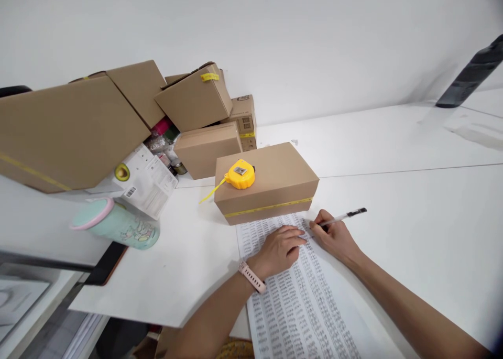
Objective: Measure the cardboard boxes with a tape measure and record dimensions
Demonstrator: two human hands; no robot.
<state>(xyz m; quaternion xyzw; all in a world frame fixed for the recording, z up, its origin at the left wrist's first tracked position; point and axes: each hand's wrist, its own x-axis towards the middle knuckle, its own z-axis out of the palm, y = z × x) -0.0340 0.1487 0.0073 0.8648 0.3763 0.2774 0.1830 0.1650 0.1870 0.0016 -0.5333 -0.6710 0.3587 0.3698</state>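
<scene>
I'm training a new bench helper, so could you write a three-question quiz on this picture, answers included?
1. Which hand holds the pen?
2. True or false: the yellow tape measure lies on top of the cardboard box at the far end of the printed sheet.
3. The wristband worn above the left hand is: A) black; B) pale pink; C) green.

Key:
1. The right hand.
2. True.
3. B.
</scene>
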